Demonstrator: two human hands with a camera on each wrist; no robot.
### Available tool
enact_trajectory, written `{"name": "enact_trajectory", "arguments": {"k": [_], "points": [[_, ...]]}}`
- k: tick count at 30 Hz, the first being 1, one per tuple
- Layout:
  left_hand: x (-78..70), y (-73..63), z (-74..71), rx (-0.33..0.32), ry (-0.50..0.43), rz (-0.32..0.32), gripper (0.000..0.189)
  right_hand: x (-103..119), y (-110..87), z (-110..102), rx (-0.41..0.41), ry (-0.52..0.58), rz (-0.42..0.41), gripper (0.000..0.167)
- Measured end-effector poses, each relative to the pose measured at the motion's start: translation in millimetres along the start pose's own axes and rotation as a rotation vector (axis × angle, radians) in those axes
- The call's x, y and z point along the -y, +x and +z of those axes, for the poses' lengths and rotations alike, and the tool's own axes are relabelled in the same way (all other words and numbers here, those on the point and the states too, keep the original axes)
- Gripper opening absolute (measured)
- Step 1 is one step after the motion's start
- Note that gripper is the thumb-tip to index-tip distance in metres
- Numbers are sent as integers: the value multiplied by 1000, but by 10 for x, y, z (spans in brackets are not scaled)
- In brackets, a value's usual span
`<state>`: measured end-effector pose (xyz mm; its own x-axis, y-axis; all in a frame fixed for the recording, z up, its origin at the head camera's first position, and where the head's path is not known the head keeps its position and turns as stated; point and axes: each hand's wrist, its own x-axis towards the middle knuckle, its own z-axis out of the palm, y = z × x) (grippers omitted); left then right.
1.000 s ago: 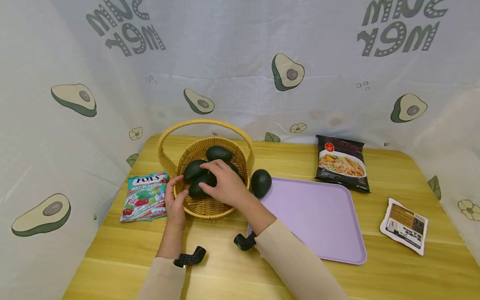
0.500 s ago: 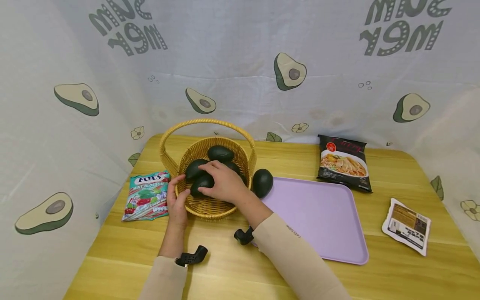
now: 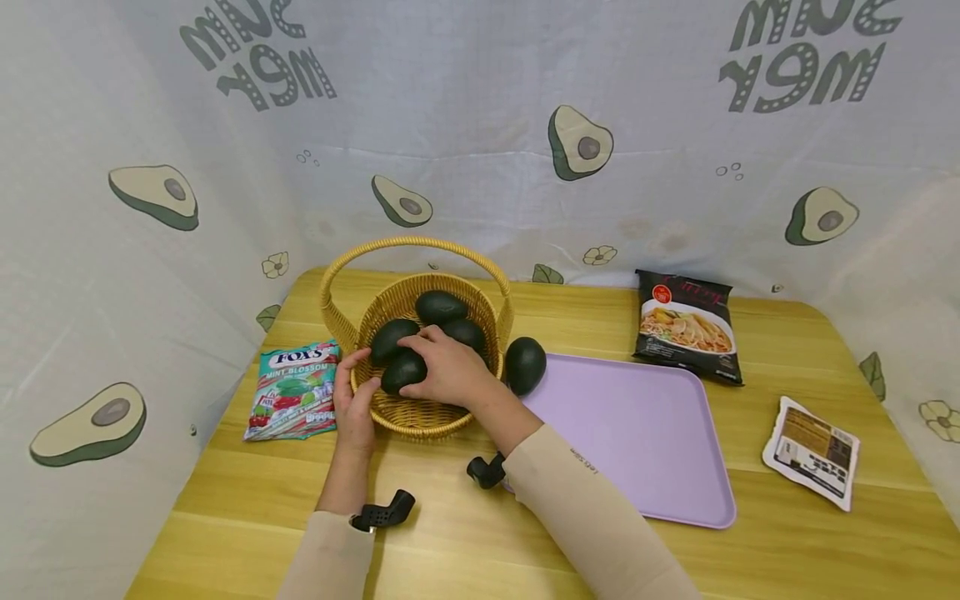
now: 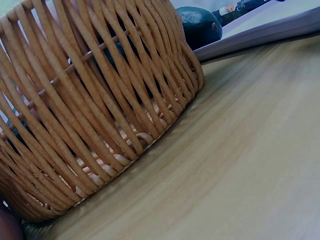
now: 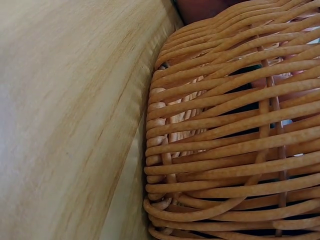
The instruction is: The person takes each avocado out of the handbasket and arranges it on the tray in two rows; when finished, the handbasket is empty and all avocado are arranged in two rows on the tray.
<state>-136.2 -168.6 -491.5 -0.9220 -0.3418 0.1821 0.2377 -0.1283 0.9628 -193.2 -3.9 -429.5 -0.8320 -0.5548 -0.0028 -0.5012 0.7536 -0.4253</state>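
Observation:
A round wicker basket with a tall arched handle holds several dark green avocados. My left hand grips its front left rim, thumb and fingers to either side of it. Reaching in from the right, my right hand holds the front avocado between thumb and fingers. Another avocado lies just behind that one, and one more sits at the back. In both wrist views the basket's woven wall fills much of the picture, and dark fruit shows through the gaps.
One avocado lies outside the basket, beside a lilac tray. A teal candy bag is at the left. A black noodle packet and a small white-edged packet lie to the right. A printed curtain hangs behind the table.
My right hand has shifted slightly and its fingers sit closer around the front avocado. More of the avocado behind that hand shows now. The left hand stays at the rim.

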Motion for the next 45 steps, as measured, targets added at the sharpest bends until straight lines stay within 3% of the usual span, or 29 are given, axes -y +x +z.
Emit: {"name": "enact_trajectory", "arguments": {"k": [6, 15, 24, 33, 40, 45], "points": [[-9, 1, 4, -2, -6, -20, 44, 4, -2, 9, 30, -82, -18, 74], [-11, -2, 10, -4, -10, -21, 44, -15, -3, 18, 14, -71, -27, 69], [-2, -2, 3, -4, -8, -18, 45, -15, -1, 0, -46, 47, -36, 68], [-4, 6, -1, 0, -1, -14, 45, -7, -25, -41, -216, 214, -11, 72], [-7, 4, -5, -5, 16, -7, 45, 42, -126, -96, -398, 275, -82, 71], [-7, 9, -2, -3, 27, -1, 45, 110, -240, -167, -478, 294, -119, 71]]}}
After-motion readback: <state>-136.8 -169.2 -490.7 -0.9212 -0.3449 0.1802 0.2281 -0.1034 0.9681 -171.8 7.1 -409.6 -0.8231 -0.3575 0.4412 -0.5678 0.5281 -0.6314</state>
